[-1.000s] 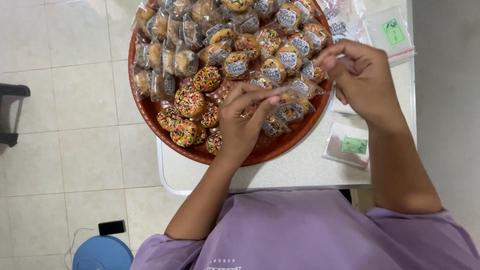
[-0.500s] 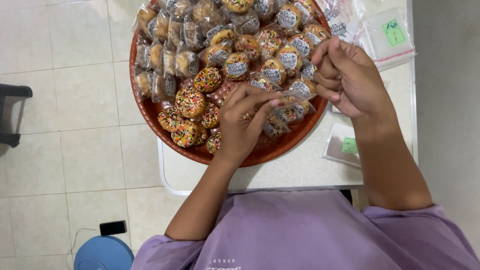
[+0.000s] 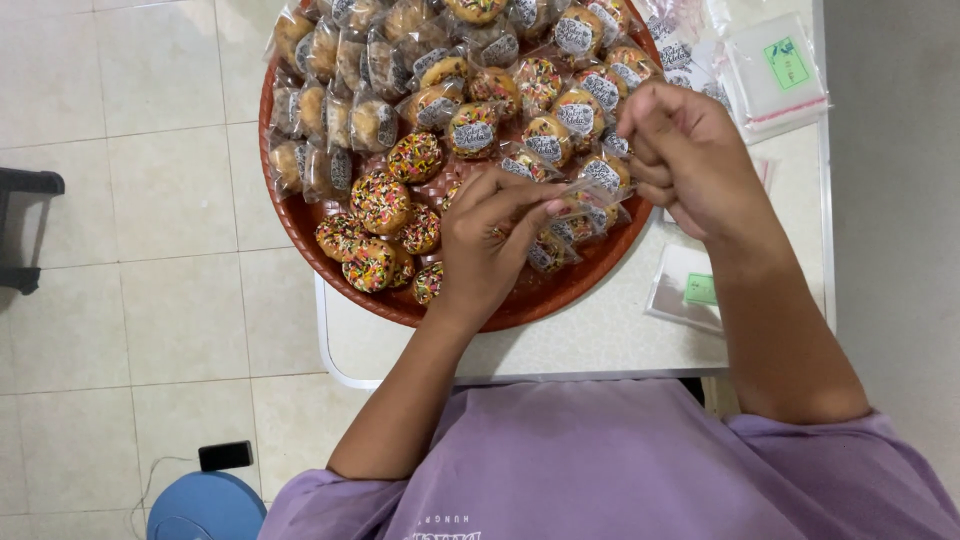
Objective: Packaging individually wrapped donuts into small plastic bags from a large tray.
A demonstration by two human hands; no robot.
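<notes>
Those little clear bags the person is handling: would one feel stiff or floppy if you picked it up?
Probably floppy and very light: the clear bag pinched by the left hand is thin, see-through film. Likely slippery too, since the wrapped cookies show glossy glare. It needs the right hand as well.

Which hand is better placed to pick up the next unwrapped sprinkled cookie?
Left, probably: the left hand lies right beside the bare sprinkled cookies, while the right hand is over the wrapped cookies.

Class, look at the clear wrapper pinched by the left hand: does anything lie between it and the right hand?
Nothing visible does. The left hand pinches the clear wrapper over the tray; the right hand is raised just beside its far end, only wrapped cookies lying below.
</notes>
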